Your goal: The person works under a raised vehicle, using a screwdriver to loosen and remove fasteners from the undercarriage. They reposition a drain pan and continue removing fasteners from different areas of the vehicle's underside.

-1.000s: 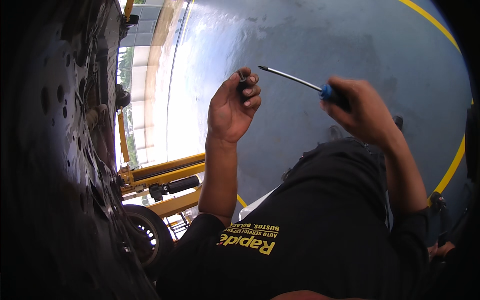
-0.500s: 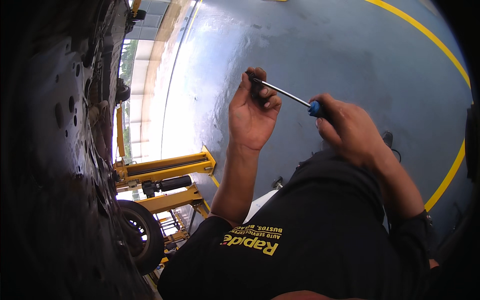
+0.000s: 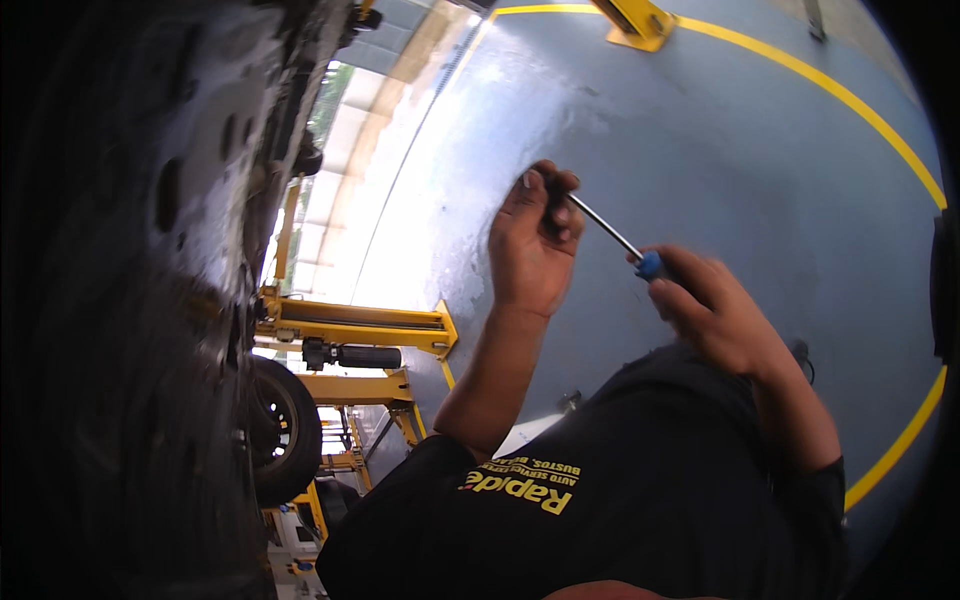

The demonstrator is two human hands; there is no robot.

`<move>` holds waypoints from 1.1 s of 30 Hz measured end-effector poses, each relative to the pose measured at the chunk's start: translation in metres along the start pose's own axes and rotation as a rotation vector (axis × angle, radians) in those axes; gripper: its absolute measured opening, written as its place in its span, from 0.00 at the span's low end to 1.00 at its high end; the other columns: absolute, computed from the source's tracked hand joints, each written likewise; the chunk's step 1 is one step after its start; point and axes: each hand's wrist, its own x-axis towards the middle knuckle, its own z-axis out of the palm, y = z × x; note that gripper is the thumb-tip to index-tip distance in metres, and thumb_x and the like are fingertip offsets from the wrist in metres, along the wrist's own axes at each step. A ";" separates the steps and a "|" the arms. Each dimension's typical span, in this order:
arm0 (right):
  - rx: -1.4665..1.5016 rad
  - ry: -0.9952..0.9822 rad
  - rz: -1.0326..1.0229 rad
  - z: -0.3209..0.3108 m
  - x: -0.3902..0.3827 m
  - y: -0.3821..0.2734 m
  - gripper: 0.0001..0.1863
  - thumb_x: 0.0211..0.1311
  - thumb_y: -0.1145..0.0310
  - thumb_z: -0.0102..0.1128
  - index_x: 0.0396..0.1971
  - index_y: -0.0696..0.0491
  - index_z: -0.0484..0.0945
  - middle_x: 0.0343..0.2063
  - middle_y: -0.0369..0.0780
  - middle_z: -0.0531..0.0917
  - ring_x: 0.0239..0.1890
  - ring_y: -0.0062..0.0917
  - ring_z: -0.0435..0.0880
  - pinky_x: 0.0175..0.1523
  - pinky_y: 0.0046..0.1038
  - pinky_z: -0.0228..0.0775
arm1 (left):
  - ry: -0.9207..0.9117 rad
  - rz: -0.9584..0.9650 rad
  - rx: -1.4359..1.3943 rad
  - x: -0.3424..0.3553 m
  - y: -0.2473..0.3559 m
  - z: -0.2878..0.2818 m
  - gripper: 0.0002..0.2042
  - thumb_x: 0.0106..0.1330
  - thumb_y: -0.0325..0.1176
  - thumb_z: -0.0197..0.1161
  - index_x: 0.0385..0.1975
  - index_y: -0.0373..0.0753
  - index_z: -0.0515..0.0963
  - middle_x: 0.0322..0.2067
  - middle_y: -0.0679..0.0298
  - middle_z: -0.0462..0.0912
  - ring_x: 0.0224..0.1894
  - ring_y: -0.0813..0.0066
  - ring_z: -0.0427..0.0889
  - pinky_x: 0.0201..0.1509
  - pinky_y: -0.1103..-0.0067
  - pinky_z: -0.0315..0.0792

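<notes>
My right hand [image 3: 715, 305] is closed around the blue handle of a screwdriver [image 3: 607, 229]. Its metal shaft slants up and to the left, and the tip reaches in among the fingers of my left hand [image 3: 535, 245]. That hand is raised with bent fingers, gripping a small dark part [image 3: 553, 208]. Fingers and shadow hide most of the part, so its kind does not show. Whether the tip sits in the part or only touches it is hidden too.
A vehicle's dark underside [image 3: 190, 250] fills the left, with a wheel [image 3: 285, 430] hanging low. Beside it stands a yellow lift post [image 3: 360, 325] with a black cylinder [image 3: 368, 357]. Another yellow post foot [image 3: 640, 35] is at the far edge. Yellow lines border the blue floor [image 3: 720, 150].
Both hands and the screwdriver now sit lower and further right in view. The view itself has shifted, bringing in the far post foot. The left hand's fingers have turned slightly around the dark part.
</notes>
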 end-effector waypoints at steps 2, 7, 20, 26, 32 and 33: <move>0.355 -0.171 0.102 -0.005 0.007 0.000 0.16 0.70 0.62 0.48 0.51 0.57 0.71 0.24 0.38 0.76 0.25 0.22 0.75 0.31 0.24 0.66 | 0.048 0.037 0.031 0.001 0.006 0.000 0.09 0.72 0.35 0.56 0.45 0.38 0.74 0.36 0.62 0.79 0.28 0.83 0.69 0.31 0.85 0.64; 0.396 -0.111 -0.237 0.017 0.013 -0.016 0.17 0.67 0.67 0.55 0.53 0.56 0.71 0.24 0.36 0.77 0.24 0.19 0.74 0.30 0.21 0.65 | -0.039 0.162 0.147 -0.020 0.050 0.032 0.09 0.73 0.36 0.55 0.45 0.38 0.74 0.37 0.60 0.80 0.27 0.83 0.69 0.32 0.85 0.64; 0.208 0.007 -0.902 0.055 0.035 -0.087 0.22 0.62 0.73 0.61 0.56 0.56 0.71 0.34 0.43 0.84 0.34 0.29 0.85 0.41 0.27 0.75 | -0.328 0.528 0.132 -0.079 0.118 0.113 0.17 0.75 0.39 0.51 0.57 0.36 0.69 0.40 0.58 0.81 0.27 0.88 0.70 0.29 0.87 0.62; 0.149 0.007 -1.013 0.052 0.029 -0.109 0.24 0.61 0.74 0.63 0.57 0.56 0.71 0.35 0.43 0.84 0.36 0.29 0.86 0.43 0.26 0.76 | -0.394 0.614 0.186 -0.092 0.132 0.126 0.17 0.74 0.35 0.52 0.57 0.32 0.68 0.38 0.55 0.81 0.26 0.88 0.69 0.30 0.87 0.62; 0.157 -0.080 -1.019 0.060 0.020 -0.111 0.24 0.60 0.76 0.63 0.57 0.56 0.71 0.38 0.46 0.84 0.37 0.33 0.86 0.43 0.28 0.77 | -0.423 0.694 0.188 -0.112 0.133 0.116 0.19 0.72 0.36 0.57 0.57 0.32 0.68 0.37 0.56 0.81 0.28 0.87 0.71 0.30 0.87 0.61; 0.133 -0.100 -1.029 0.063 0.016 -0.115 0.24 0.59 0.76 0.63 0.57 0.57 0.71 0.38 0.46 0.84 0.37 0.35 0.86 0.43 0.29 0.77 | -0.400 0.735 0.200 -0.120 0.135 0.112 0.19 0.72 0.36 0.57 0.57 0.33 0.68 0.36 0.57 0.81 0.28 0.87 0.70 0.30 0.87 0.61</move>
